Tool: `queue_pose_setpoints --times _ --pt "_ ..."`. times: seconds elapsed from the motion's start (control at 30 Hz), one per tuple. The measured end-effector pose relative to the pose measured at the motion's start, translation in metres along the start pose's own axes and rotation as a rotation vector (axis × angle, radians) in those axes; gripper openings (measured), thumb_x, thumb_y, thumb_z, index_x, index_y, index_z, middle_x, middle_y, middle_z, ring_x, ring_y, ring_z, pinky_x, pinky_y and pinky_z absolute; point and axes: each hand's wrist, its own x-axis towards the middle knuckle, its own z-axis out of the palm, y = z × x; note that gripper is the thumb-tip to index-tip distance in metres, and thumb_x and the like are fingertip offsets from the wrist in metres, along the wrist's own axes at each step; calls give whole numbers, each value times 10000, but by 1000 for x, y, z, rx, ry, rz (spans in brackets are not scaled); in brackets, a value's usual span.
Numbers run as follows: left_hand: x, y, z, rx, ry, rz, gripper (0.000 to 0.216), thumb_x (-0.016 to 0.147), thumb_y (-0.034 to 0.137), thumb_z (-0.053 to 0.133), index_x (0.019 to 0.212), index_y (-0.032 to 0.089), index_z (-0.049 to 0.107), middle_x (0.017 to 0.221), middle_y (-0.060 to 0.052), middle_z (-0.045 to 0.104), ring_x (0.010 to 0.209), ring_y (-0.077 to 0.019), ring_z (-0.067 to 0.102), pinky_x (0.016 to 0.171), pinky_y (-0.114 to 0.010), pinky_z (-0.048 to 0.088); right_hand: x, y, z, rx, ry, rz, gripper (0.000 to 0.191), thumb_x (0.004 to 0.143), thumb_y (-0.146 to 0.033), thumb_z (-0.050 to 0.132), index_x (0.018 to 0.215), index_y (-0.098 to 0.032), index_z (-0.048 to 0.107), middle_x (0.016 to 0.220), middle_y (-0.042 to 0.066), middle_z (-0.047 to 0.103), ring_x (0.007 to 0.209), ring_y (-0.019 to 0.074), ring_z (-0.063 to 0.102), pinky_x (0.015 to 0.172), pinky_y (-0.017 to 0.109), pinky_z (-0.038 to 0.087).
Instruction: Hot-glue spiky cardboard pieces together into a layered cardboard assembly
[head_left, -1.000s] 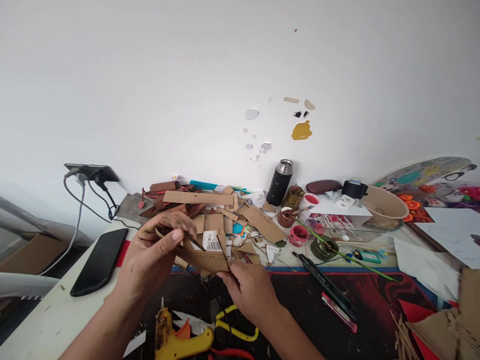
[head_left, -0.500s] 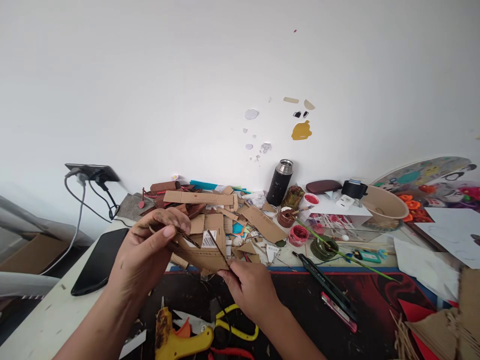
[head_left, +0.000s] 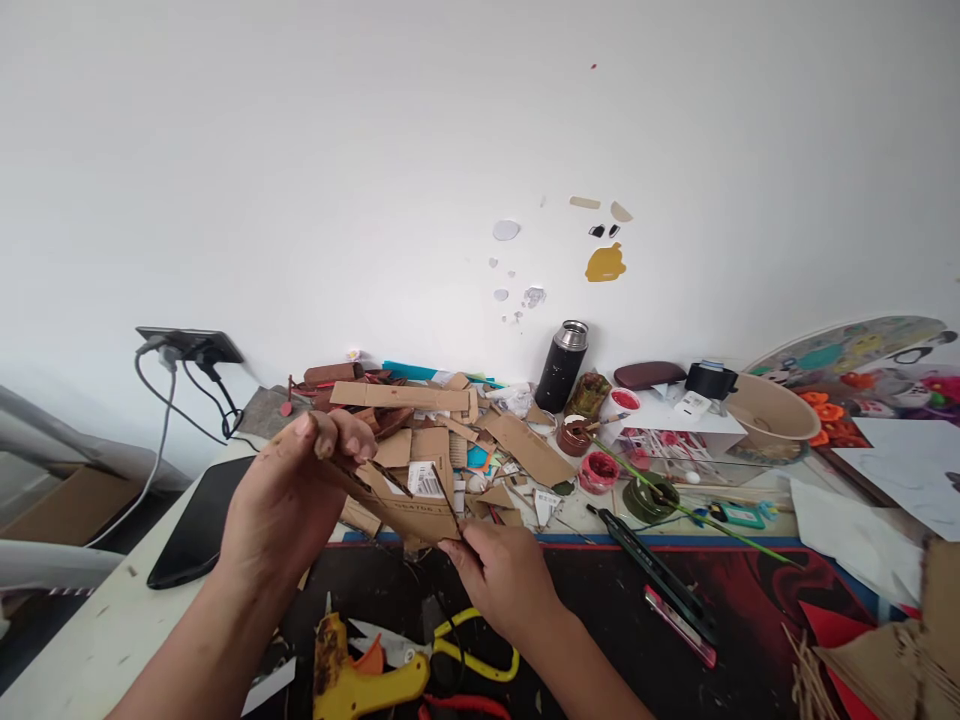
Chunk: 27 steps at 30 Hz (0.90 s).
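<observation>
My left hand is raised over the desk with its fingers closed on the upper left edge of a brown cardboard piece that bears a white barcode label. My right hand pinches the lower right of that piece, where a thin dark stick lies against the cardboard. A second thin dark stick crosses the cardboard near my left fingers. Both hands are smeared with brown paint.
Cardboard scraps are heaped behind the hands. A black phone lies at left. A yellow glue gun and yellow-handled scissors lie near the front. A black flask, paint pots, a beige bowl and black and pink cutters sit at right.
My left hand has turned its wrist and lifted a little, tilting the cardboard piece. My right hand has stayed almost in place at the lower right corner.
</observation>
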Motion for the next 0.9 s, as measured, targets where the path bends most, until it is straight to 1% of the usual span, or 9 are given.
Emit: queue_pose_setpoints --times 0.13,0.23,0.3,0.43,0.5,0.57,0.7,0.8,0.9 --pt "0 -4 -3 98 22 47 345 773 513 1020 812 225 833 798 -37 723 773 -175 663 730 -259 578 0 1 -1 20 24 12 349 1126 -328 646 797 -214 665 733 46 784 659 200 741 623 326 319" --pt "-3 -2 -4 163 29 96 346 742 537 1033 899 260 900 851 -50 785 786 -193 697 751 -286 597 2 0 -3 62 39 32 345 1127 -328 633 804 -216 680 703 35 762 627 189 709 604 318 310" --pt "-5 1 -4 208 19 133 344 750 562 1021 875 264 903 864 -56 795 792 -205 706 760 -305 606 2 0 -4 81 44 34 339 1131 -329 618 818 -218 691 699 33 757 626 188 700 600 314 308" --pt "-7 5 -4 258 -66 192 349 812 610 966 874 273 900 844 -66 783 840 -238 717 791 -339 619 2 0 -3 67 62 22 396 1144 -351 588 777 -220 655 692 38 749 626 186 695 602 320 293" --pt "-8 5 -5 294 -77 201 291 814 552 982 865 280 893 839 -59 783 856 -242 725 797 -339 623 1 0 -2 58 60 20 405 1149 -358 582 772 -221 640 690 36 745 626 185 698 603 321 288" --pt "-9 3 -6 340 -45 189 244 796 478 1010 859 280 882 868 -49 789 859 -231 727 787 -322 620 0 0 -1 52 55 19 399 1149 -357 586 777 -220 633 691 34 744 628 184 704 605 320 287" --pt "-10 0 -10 414 3 159 215 818 436 1002 884 284 865 937 -38 789 918 -228 723 787 -294 609 0 1 0 19 39 17 382 1138 -344 616 778 -220 623 700 36 753 635 188 717 613 324 287" --pt "-11 1 -12 488 -39 157 165 874 412 956 902 284 857 955 -42 772 948 -242 711 781 -304 599 1 1 -1 2 14 14 340 1127 -328 642 804 -220 645 724 38 771 658 196 736 620 327 299" --pt "-12 2 -13 543 -88 171 154 919 393 913 867 270 835 924 -50 747 975 -262 698 843 -338 596 1 0 -1 4 -2 14 312 1121 -314 652 824 -220 661 743 39 784 675 200 748 620 326 313"
